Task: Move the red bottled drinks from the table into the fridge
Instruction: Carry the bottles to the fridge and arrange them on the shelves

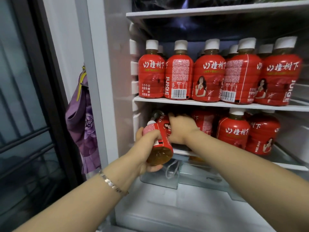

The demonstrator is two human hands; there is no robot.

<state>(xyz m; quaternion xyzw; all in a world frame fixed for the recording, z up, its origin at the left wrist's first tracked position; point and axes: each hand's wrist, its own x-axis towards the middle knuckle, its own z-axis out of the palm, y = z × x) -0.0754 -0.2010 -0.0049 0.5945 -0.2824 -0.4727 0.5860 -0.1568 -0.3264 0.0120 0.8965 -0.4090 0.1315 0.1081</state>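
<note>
- Left hand (144, 154) gripped tilted red bottle (164, 143), base outward, likely to slot it into the lower shelf (287, 166) gap.
- Right hand (181, 129) sat inside beside it; grip unclear.

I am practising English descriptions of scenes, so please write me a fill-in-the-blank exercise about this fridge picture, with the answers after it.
1. The bottles on the shelf above the hands have ____ caps.
2. The left hand grips a tilted bottle with a ____ label.
3. The left wrist wears a silver ____.
4. A ____ cloth hangs left of the fridge.
Missing words: white; red; bracelet; purple.
</note>
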